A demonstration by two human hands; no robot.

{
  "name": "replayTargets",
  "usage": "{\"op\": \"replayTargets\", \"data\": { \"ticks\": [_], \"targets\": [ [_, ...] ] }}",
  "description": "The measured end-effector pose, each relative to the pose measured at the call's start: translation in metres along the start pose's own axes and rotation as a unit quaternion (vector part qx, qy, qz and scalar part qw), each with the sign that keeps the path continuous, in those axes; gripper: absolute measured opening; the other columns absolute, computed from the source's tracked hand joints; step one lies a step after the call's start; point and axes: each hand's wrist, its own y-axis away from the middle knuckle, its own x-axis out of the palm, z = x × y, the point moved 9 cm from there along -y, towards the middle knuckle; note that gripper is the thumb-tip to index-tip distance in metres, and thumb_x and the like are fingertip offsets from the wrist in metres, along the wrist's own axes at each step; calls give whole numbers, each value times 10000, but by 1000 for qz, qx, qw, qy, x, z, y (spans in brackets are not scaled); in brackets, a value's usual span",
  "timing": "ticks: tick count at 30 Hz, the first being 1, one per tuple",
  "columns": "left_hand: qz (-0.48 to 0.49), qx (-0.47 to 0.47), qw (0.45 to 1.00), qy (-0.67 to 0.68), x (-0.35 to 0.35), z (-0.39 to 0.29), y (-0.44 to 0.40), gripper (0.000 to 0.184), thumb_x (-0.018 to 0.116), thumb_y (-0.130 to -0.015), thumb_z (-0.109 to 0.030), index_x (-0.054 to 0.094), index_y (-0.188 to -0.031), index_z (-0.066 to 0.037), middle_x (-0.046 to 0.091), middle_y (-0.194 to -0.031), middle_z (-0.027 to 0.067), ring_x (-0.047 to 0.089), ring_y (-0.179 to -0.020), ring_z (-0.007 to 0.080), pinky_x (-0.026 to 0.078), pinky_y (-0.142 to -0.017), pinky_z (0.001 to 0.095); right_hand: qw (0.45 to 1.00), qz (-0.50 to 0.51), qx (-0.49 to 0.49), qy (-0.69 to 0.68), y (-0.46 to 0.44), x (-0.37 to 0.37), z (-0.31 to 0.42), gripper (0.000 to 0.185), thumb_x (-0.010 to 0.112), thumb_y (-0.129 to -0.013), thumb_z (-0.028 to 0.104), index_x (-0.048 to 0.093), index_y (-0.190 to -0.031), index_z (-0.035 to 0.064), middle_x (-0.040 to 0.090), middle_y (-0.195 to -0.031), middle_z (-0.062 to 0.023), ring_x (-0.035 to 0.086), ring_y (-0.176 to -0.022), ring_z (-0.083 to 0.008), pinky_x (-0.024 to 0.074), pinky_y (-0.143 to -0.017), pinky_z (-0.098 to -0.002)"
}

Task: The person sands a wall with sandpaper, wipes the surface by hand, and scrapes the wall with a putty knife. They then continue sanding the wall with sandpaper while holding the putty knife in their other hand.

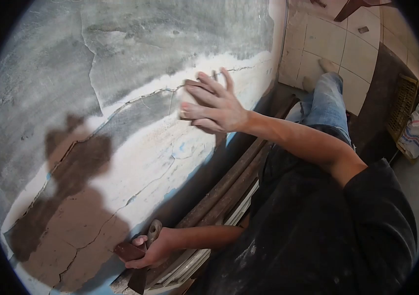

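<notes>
Sandpaper [193,83], or a brown sheet much like it, lay against the wall [170,34] just above the middle of the frame, under my right hand [222,105]. Those fingers were spread wide and nearly straight, dusted pale, and had hold of it by pressing it to the surface. A white band ran there, its ragged edge meeting the grey plaster, and a crack [126,104] followed it toward the lower left.

At the lower middle, my left hand [158,253] was well apart from the right, its fingers curled around a reddish-brown piece [130,251] and a scraper [155,228], handle up and dark blade down.

Wall spread on to the upper left, giving the right hand room that way; my shadow [77,157] fell below. Brown pipes [219,194] ran close along the wall's foot, a tight strip beside my torso. Tiled floor [323,37] opened out at the upper right. At the right edge, a striped bag [418,130] touched a yellow crate [402,105]; any print was too small to read.
</notes>
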Motion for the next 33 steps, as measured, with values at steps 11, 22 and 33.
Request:
{"op": "replayTargets", "data": {
  "ticks": [11, 22, 33],
  "targets": [
    [8, 3, 999, -31, -3, 3, 4, 415, 428, -962, -407, 599, -1039, -37, 530, -767, 20, 387, -569, 93, 314, -500, 234, 997, -65, -23, -25, -11, 7, 12, 500, 513, -875, 508, 530, -1328, 298, 339, -1478, -168, 231, -1399, -353, -73, -1098, -577],
    [-6, 34, 998, -54, -3, -2, 6, 410, 434, -962, -406, 596, -1029, -35, 527, -759, 20, 387, -563, 91, 314, -492, 233, 992, 30, 111, -56, -6, 6, 18, 594, 451, -922, 445, 385, -1418, 125, 280, -1502, -186, 182, -1418, -346, -25, -1066, -619],
    [2, 44, 998, -49, -5, -1, 5, 405, 439, -961, -404, 593, -1018, -34, 524, -750, 20, 387, -556, 90, 313, -484, 233, 995, 40, 80, -55, -14, -2, 12, 589, 653, -826, 353, 461, -1380, 298, 303, -1499, -140, 258, -1385, -346, 8, -1104, -570]
  ]
}}
